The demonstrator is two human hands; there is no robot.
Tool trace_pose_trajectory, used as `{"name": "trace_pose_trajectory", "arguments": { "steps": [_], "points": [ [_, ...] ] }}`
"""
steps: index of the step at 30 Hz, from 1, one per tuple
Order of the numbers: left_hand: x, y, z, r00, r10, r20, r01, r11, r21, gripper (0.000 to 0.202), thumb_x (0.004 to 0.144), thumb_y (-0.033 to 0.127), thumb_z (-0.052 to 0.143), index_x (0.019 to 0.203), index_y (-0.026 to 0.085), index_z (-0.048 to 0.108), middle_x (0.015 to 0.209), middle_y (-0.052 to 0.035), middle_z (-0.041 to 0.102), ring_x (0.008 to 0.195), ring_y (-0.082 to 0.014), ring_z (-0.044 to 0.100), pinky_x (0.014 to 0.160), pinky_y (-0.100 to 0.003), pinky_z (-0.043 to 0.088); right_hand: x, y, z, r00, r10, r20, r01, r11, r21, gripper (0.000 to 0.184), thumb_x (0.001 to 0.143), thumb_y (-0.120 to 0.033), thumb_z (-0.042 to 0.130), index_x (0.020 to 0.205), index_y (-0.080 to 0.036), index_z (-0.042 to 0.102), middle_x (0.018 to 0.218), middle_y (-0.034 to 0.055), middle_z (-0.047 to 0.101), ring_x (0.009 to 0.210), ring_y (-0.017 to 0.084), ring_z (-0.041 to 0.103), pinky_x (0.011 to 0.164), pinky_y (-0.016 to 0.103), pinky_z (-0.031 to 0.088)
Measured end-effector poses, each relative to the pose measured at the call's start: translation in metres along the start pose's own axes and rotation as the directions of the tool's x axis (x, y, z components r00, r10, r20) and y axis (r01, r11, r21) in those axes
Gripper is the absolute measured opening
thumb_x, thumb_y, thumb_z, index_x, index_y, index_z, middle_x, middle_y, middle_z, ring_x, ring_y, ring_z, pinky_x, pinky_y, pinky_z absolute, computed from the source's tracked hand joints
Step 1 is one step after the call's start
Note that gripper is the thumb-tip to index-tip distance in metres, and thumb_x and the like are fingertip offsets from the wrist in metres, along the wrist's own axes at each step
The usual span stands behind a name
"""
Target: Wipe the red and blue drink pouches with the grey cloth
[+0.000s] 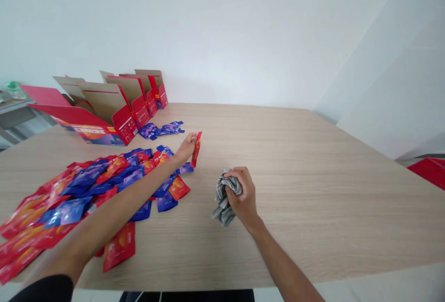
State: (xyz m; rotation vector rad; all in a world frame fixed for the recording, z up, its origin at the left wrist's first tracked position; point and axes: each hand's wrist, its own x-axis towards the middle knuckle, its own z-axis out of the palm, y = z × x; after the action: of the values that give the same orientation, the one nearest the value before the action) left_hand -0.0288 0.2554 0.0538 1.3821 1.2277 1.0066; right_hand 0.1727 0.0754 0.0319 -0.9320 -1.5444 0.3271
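My left hand point(187, 147) is closed on a red snack packet point(196, 150), held up on its edge above the table beyond the pile. Bunched in the fist of my right hand point(244, 195) is a grey striped cloth point(225, 195), over the middle of the table. Below and left of my left hand spreads a heap of red and blue packets point(93, 176), partly hidden by my left forearm. Two blue packets point(170, 128) lie apart from the heap, beside the boxes.
Several red cardboard boxes point(104, 130) with raised flaps stand in a row at the back left. The wooden table point(313, 176) reaches a white wall at the back. A red object point(429, 172) shows at the right edge, and a green-topped item point(14, 89) at the far left.
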Motion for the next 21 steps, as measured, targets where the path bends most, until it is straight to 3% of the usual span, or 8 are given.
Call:
{"name": "trace_pose_trajectory", "arguments": {
  "steps": [2,4,7,10,13,16,19,21],
  "points": [
    [-0.040,-0.003,0.012,0.991,-0.130,0.032,0.134,0.965,-0.227,0.031,0.102,0.045,0.054,0.107,0.016,0.062,0.082,-0.0002,0.060,0.060,-0.0107,0.055,0.054,-0.024,0.049,0.000,-0.005,-0.001,0.999,-0.005,-0.045,0.007,1.000,0.031,0.015,0.089,-0.018,0.057,0.100,-0.025,0.066,0.101,0.0049,0.057,0.097,0.022,0.062,0.084,0.040,0.055],
    [-0.083,-0.004,0.020,0.962,-0.248,0.115,0.273,0.872,-0.407,0.035,0.104,0.047,0.048,0.088,0.017,0.057,0.065,0.0039,0.047,0.049,-0.0088,0.044,0.045,-0.020,0.038,-0.002,-0.009,0.000,0.998,-0.021,-0.051,0.024,0.998,0.059,0.014,0.090,-0.020,0.057,0.100,-0.025,0.065,0.101,0.0052,0.057,0.096,0.022,0.062,0.084,0.040,0.055],
    [-0.144,-0.003,0.029,0.898,-0.375,0.231,0.437,0.690,-0.577,0.041,0.103,0.049,0.043,0.079,0.017,0.055,0.061,0.0026,0.045,0.047,-0.0104,0.043,0.044,-0.020,0.037,-0.008,-0.014,0.006,0.999,-0.049,0.001,0.049,0.995,0.089,0.013,0.088,-0.020,0.059,0.099,-0.024,0.065,0.100,0.0056,0.057,0.095,0.022,0.062,0.084,0.038,0.055],
    [-0.188,-0.003,0.037,0.868,-0.430,0.247,0.470,0.555,-0.686,0.046,0.103,0.054,0.039,0.087,0.016,0.059,0.064,-0.0004,0.052,0.050,-0.0129,0.050,0.048,-0.023,0.044,-0.015,-0.017,0.013,0.994,-0.075,0.076,0.065,0.990,0.124,0.012,0.087,-0.021,0.061,0.099,-0.023,0.066,0.100,0.0060,0.058,0.095,0.023,0.061,0.084,0.037,0.054],
    [-0.209,-0.006,0.046,0.862,-0.481,0.159,0.385,0.419,-0.822,0.046,0.102,0.056,0.042,0.089,0.017,0.062,0.065,-0.0024,0.060,0.052,-0.0160,0.057,0.051,-0.027,0.051,-0.021,-0.020,0.017,0.978,-0.135,0.157,0.100,0.972,0.212,0.013,0.089,-0.025,0.063,0.100,-0.022,0.068,0.100,0.0059,0.058,0.094,0.022,0.061,0.085,0.036,0.054],
    [-0.213,-0.012,0.056,0.858,-0.510,0.058,0.224,0.271,-0.936,0.039,0.102,0.044,0.048,0.083,0.015,0.065,0.067,-0.0044,0.067,0.054,-0.0173,0.064,0.059,-0.031,0.058,-0.028,-0.021,0.022,0.937,-0.203,0.286,0.118,0.950,0.289,0.012,0.090,-0.030,0.064,0.098,-0.023,0.069,0.101,0.0063,0.059,0.094,0.022,0.061,0.086,0.035,0.054],
    [-0.212,-0.022,0.066,0.859,-0.511,0.025,0.162,0.226,-0.961,0.037,0.100,0.037,0.051,0.071,0.017,0.063,0.064,-0.0028,0.067,0.052,-0.0157,0.065,0.065,-0.030,0.061,-0.036,-0.022,0.029,0.877,-0.208,0.434,0.087,0.955,0.283,0.013,0.089,-0.031,0.065,0.097,-0.022,0.070,0.104,0.0070,0.059,0.096,0.022,0.061,0.089,0.034,0.054],
    [-0.215,-0.030,0.074,0.860,-0.509,0.024,0.165,0.234,-0.958,0.032,0.097,0.036,0.057,0.071,0.018,0.064,0.064,-0.0021,0.069,0.055,-0.0161,0.067,0.066,-0.028,0.061,-0.040,-0.023,0.035,0.859,-0.168,0.484,0.049,0.967,0.249,0.016,0.084,-0.023,0.067,0.099,-0.022,0.070,0.105,0.0068,0.059,0.098,0.022,0.061,0.091,0.033,0.054]
  ]
}}
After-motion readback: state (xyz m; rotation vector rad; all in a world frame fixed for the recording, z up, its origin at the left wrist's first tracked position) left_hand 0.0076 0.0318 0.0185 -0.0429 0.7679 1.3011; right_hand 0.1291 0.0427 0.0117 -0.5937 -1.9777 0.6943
